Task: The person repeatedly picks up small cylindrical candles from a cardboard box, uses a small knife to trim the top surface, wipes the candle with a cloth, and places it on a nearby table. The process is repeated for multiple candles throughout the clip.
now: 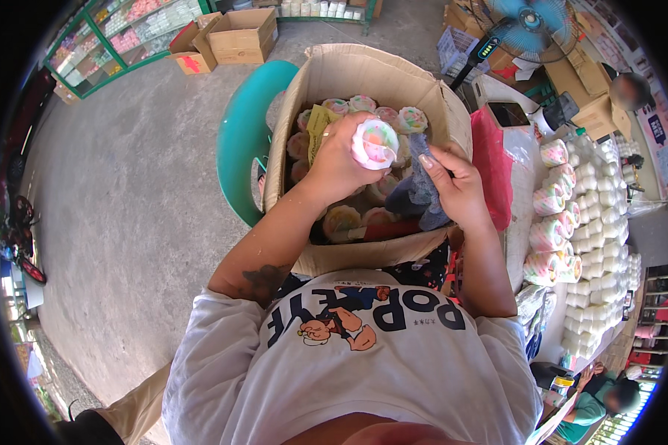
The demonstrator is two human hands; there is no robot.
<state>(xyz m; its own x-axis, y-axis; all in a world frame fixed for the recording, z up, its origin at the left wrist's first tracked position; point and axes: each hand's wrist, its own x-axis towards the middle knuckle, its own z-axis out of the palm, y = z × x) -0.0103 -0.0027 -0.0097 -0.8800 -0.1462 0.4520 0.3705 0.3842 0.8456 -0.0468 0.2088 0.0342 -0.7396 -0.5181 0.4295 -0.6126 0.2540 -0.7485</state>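
Left hand (338, 154) was wrapped round a pastel swirled piece (375, 145), its scalloped end facing the camera. Right hand (459, 184), on the other side of that piece, pinched a grey-blue cloth (417, 189) between thumb and fingers. Cardboard box (330, 68) sat under both hands, more pastel pieces (412, 120) inside. Teal chair (236, 148) was left of the left hand; stacked white pieces (592, 248) well right of the right.

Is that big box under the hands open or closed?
Open: the cardboard box has no lid across its top, and colourful ruffle-edged pieces show inside.
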